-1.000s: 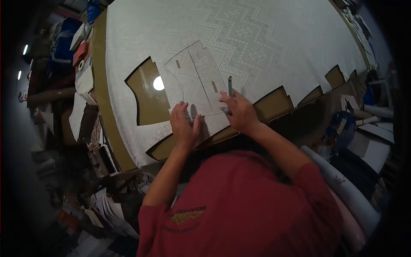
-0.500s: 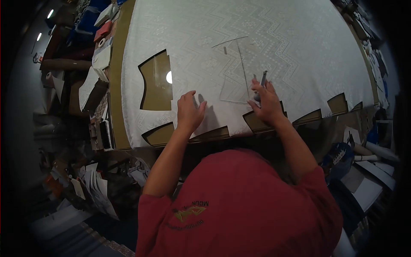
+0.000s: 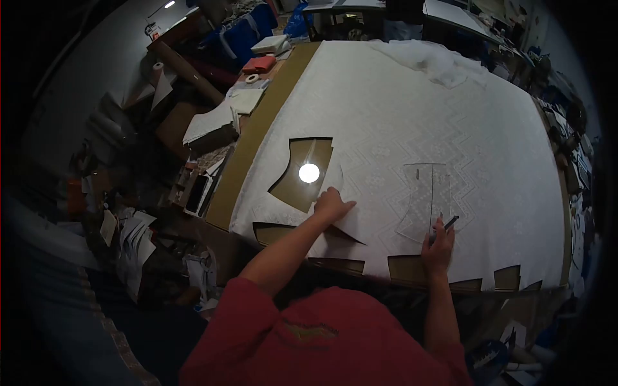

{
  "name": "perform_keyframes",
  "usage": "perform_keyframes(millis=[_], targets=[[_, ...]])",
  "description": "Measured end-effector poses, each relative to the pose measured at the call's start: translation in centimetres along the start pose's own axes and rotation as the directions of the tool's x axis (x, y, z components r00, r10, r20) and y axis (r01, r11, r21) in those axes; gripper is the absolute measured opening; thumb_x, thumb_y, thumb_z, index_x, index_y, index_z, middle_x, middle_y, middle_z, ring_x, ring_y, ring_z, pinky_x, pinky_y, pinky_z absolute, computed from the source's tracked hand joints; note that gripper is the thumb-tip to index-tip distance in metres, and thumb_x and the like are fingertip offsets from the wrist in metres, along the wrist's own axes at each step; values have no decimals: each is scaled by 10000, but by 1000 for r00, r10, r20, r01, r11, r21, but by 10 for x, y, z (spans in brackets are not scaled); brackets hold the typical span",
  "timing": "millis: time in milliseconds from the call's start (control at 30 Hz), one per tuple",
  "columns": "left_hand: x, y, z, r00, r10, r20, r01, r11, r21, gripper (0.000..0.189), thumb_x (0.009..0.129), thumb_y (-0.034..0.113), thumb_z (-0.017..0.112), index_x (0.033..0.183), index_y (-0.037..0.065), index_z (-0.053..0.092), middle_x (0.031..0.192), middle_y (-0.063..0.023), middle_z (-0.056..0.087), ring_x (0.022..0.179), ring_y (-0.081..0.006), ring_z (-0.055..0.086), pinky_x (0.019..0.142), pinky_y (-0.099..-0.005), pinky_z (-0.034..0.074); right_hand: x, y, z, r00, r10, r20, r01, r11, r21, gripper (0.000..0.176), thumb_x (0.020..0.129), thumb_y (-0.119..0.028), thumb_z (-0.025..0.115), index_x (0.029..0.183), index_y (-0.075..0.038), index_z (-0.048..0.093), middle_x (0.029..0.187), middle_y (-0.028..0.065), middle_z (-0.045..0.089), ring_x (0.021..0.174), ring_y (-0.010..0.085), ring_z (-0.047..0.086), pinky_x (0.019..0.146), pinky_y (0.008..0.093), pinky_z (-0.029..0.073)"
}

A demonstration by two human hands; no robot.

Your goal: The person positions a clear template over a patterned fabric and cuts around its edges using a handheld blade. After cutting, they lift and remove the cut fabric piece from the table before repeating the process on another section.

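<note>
White patterned fabric (image 3: 380, 122) covers the table. My left hand (image 3: 329, 206) is at the lower right side of a large cut-out (image 3: 299, 170), closed on a piece of white fabric (image 3: 338, 177) with its thumb sticking out to the right. Below that hand a dark, pointed gap (image 3: 347, 235) opens in the cloth. My right hand (image 3: 439, 248) grips a slim dark-grey tool (image 3: 452, 222) that points away and to the right; its exact kind does not show. Just beyond it lies a clear template (image 3: 418, 206) marked with dark lines, its lower edge near my fingers.
Several angular cut-outs, such as one notch (image 3: 407, 267), run along the near fabric edge. Crumpled white cloth (image 3: 444, 61) lies at the far end. Papers (image 3: 212, 122), a tape roll (image 3: 252, 78) and a red packet (image 3: 259, 64) sit to the left. A person (image 3: 404, 19) stands beyond the table.
The view has swung up and left, showing the table's far end. My left hand has moved beside the large cut-out, and a dark gap now shows in the fabric. The right hand keeps its tool.
</note>
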State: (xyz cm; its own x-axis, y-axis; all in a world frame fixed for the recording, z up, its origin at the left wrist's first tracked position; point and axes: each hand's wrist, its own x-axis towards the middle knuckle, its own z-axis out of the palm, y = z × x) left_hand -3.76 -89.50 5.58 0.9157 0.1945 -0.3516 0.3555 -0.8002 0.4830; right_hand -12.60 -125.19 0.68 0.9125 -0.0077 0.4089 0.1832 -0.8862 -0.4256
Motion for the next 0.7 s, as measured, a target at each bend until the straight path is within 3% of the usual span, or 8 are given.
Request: perform_keyframes(millis=[100, 200, 300, 367, 400, 467, 600, 700], targets=[[-1, 4, -1, 997, 78, 15, -76, 995, -69, 669, 905, 484, 779, 1259, -63, 631, 1236, -277, 706, 1157, -431, 691, 975, -514, 547, -6, -1, -5, 1000, 22, -4, -21, 996, 89, 590, 907, -66, 702, 1471, -65, 529, 1246, 204, 634, 1260, 504, 528, 1069, 583, 438], [-2, 4, -12, 988, 136, -69, -144, 982, -125, 616, 928, 462, 753, 1215, -76, 666, 1198, -286, 721, 1148, -439, 690, 990, -496, 542, 0, 1, -3, 999, 45, -17, -42, 988, 146, 590, 908, -70, 706, 1469, -55, 527, 1224, 205, 647, 1250, 500, 539, 1061, 555, 456], [2, -40, -35, 965, 133, -227, -169, 974, -147, 610, 932, 431, 750, 1271, -68, 657, 1243, -299, 706, 1171, -441, 685, 1003, -485, 538, 1, 2, 3, 998, 63, -24, -58, 983, 175, 609, 904, -70, 713, 1481, -48, 521, 1179, 202, 660, 1205, 486, 568, 1042, 535, 470], [10, -86, -53, 975, 77, -206, -95, 992, -77, 623, 914, 444, 768, 1280, -50, 666, 1254, -295, 706, 1180, -426, 688, 1006, -467, 539, -1, 8, 4, 994, -39, -105, 49, 994, 96, 533, 902, -64, 715, 1410, -31, 557, 1251, 215, 675, 1181, 482, 588, 1030, 521, 483], [13, -108, -61, 980, 52, -190, -55, 998, -10, 630, 904, 453, 779, 1278, -42, 673, 1257, -292, 707, 1183, -416, 690, 1006, -458, 541, -4, 7, 2, 997, -17, -80, 24, 997, 79, 533, 902, -64, 715, 1410, -31, 557, 1251, 215, 675, 1181, 482, 588, 1030, 521, 483], [12, -128, -77, 996, -25, -87, 29, 998, 46, 612, 886, 474, 798, 1222, -29, 703, 1201, -260, 736, 1137, -395, 712, 975, -449, 552, 1, 2, 0, 984, -119, -135, 122, 993, 11, 529, 937, -64, 699, 1442, -23, 545, 1183, 210, 670, 1170, 470, 617, 1004, 519, 501], [29, -157, -76, 998, -16, -60, 15, 1000, -13, 523, 914, 453, 778, 1146, -14, 731, 1122, -231, 762, 1044, -374, 736, 914, -444, 560, -3, -10, 6, 997, -11, -80, 17, 998, 68, 526, 937, -55, 703, 1438, -22, 548, 1187, 206, 669, 1209, 476, 610, 1030, 524, 490], [40, -168, -73, 996, 45, -74, -53, 994, -98, 445, 958, 416, 735, 1071, -14, 743, 1049, -219, 771, 952, -364, 740, 854, -445, 557, -8, -44, 19, 986, -104, -132, 104, 995, -8, 530, 938, -51, 705, 1442, -21, 544, 1190, 204, 667, 1247, 476, 597, 1051, 529, 481]])
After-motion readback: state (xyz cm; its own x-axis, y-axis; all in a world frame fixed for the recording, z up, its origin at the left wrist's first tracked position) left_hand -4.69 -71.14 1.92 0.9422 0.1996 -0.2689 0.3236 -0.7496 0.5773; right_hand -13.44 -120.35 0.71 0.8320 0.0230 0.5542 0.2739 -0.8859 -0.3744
